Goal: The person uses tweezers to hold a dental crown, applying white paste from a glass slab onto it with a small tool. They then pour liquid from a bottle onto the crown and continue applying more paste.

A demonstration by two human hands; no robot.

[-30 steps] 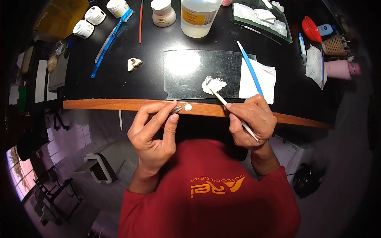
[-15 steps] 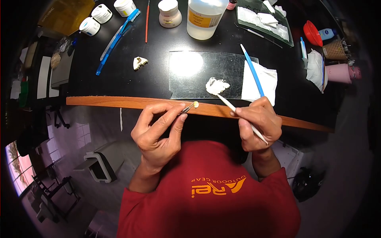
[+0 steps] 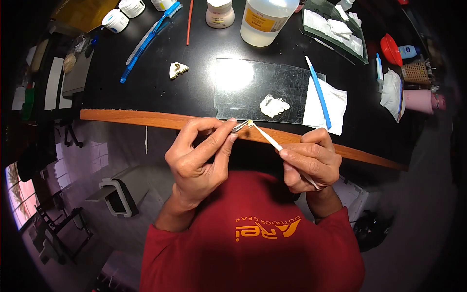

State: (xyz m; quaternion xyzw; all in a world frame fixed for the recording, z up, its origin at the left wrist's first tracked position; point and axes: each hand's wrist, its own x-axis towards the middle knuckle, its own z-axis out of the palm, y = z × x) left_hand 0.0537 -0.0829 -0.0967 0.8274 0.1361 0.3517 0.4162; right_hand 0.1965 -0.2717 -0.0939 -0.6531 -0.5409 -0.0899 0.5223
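Note:
My left hand [image 3: 199, 155] pinches metal tweezers [image 3: 240, 127] that grip a small tooth-shaped piece [image 3: 250, 123] just over the wooden bench edge [image 3: 126, 118]. A thin white brush [image 3: 272, 141] is gripped in my right hand [image 3: 311, 163], and its tip touches the small piece. Behind them a glass slab [image 3: 253, 80] lies on the black benchtop with a blob of white paste [image 3: 274, 105] near its front right corner.
A white tissue [image 3: 335, 104] with a blue-handled tool [image 3: 318, 91] lies right of the slab. A small tooth model [image 3: 178, 69], a blue toothbrush [image 3: 148, 39], a liquid bottle [image 3: 265, 19], jars [image 3: 220, 13] and a red bowl [image 3: 391, 49] stand farther back.
The brush tip left the white paste on the slab and came to the small piece in the tweezers. Both hands drew closer together near the bench edge.

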